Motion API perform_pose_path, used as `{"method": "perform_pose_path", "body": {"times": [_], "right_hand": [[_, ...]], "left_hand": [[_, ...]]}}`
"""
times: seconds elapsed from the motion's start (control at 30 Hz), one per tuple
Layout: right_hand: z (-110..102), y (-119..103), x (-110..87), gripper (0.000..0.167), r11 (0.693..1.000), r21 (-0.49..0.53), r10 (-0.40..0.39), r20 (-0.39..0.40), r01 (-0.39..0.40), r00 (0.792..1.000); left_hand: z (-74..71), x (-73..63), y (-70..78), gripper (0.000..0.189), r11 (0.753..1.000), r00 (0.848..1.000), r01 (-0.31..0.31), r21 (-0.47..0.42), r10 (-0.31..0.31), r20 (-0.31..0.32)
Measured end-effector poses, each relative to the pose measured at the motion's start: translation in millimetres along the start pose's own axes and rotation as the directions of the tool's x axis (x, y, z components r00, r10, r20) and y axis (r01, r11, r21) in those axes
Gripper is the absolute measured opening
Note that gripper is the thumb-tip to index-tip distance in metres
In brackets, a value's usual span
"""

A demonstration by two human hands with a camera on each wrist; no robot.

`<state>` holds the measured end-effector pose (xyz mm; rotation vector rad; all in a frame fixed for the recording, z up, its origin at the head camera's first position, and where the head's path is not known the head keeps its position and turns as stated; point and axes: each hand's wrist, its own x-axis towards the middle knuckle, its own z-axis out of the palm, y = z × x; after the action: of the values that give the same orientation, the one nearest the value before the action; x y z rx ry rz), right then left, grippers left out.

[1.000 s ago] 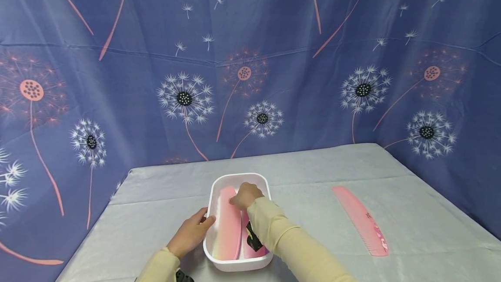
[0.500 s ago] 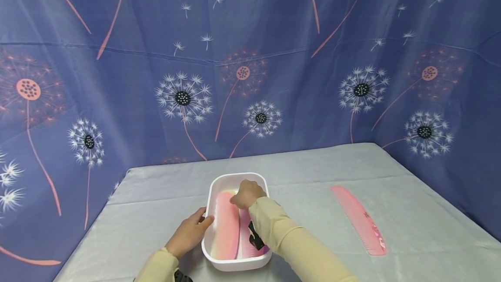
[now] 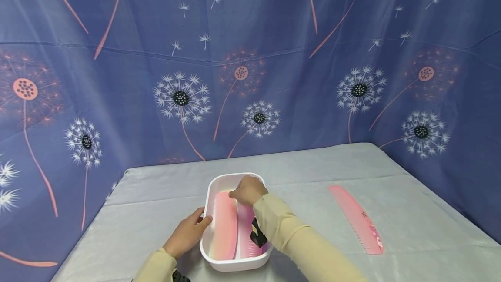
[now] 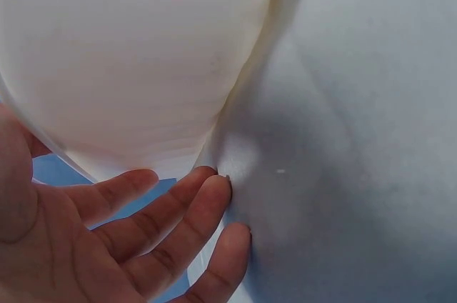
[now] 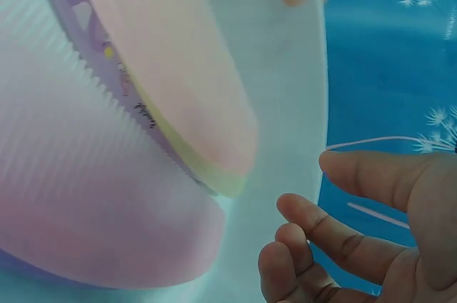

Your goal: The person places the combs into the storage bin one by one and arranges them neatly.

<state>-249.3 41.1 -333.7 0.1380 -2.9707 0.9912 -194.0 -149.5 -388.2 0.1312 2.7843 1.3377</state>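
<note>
A white plastic box (image 3: 235, 265) stands on the table, with combs lying lengthwise in it. On its left side lies a pink comb shading to yellow (image 3: 225, 229). Beside it is a pink-purple comb (image 3: 245, 232), partly hidden by my right wrist. My left hand (image 3: 188, 233) holds the box's left rim, thumb at the edge and fingers along the outer wall (image 4: 143, 67). Inside the box near the far end, my right hand (image 3: 248, 190) hovers at the combs' tips. Thumb and fingers are parted around nothing in the right wrist view, beyond the pink-yellow comb's end (image 5: 221, 124).
A separate pink comb (image 3: 356, 219) with a printed pattern lies on the grey cloth (image 3: 305, 212) to the right of the box. Behind the table hangs a blue curtain (image 3: 297, 116) with dandelion prints.
The pink-yellow comb has settled lower in the box and my right hand has drawn slightly right, away from it. More of the pink-purple comb shows. My left hand keeps its hold.
</note>
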Motion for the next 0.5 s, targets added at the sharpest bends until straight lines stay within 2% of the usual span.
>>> {"method": "perform_pose_path", "body": {"times": [0.27,0.5], "right_hand": [[-19,3,-2.1,0.021,0.993,0.11,0.041,0.035,-0.045,0.999],[-39,14,-3.1,0.021,0.983,0.166,0.076,0.038,-0.081,0.996]], "left_hand": [[0.3,0.7,0.9,0.044,1.0,1.0,0.006,0.02,-0.006,-0.006],[-1.1,0.1,3.3,0.045,0.999,1.0,0.01,0.036,-0.01,-0.002]]}}
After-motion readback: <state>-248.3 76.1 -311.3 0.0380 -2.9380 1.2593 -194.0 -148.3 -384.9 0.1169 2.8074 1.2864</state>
